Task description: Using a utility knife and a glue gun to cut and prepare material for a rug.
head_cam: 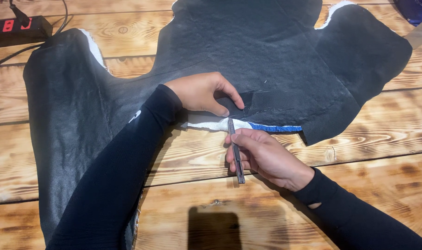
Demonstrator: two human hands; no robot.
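Display unit (17, 28): one, at the top-left corner of the wooden table (387, 139); black, box-shaped, showing red lit digits, possibly a timer; partly cropped.

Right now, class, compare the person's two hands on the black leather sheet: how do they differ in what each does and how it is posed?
The left hand lies on the large black leather sheet, fingertips pressing down a small cut flap; the right hand rests on the burnt-grain wooden table. The left hand holds no tool; the right hand grips a slim metal knife whose tip meets the sheet's white-and-blue edge. Both wear black sleeves.
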